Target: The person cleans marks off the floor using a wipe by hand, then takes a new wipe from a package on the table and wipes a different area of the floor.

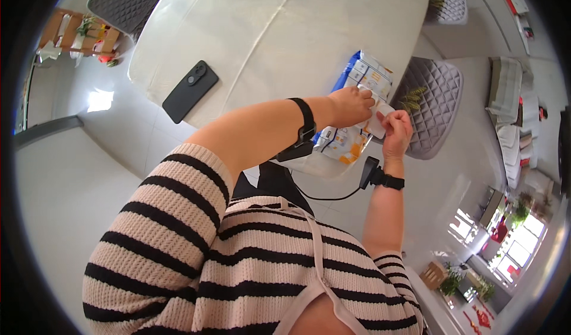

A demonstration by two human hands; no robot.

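A soft plastic pack [342,142], white and blue with orange print, lies at the table's right front corner. It looks like a wipes pack. My left hand [351,106] rests over its middle with fingers curled closed; what they grip, if anything, is hidden. A small white flap-like piece [377,127] shows between my hands. My right hand [396,130] is at the pack's right edge, thumb and forefinger closed at this white piece, its other fingers bent. I cannot tell whether the piece is part of the pack.
A black phone [190,91] lies at the left edge of the pale covered table [279,43]. A chair with a grey quilted cover [437,109] stands close to my right hand. A black cable [327,199] hangs between the devices on my wrists.
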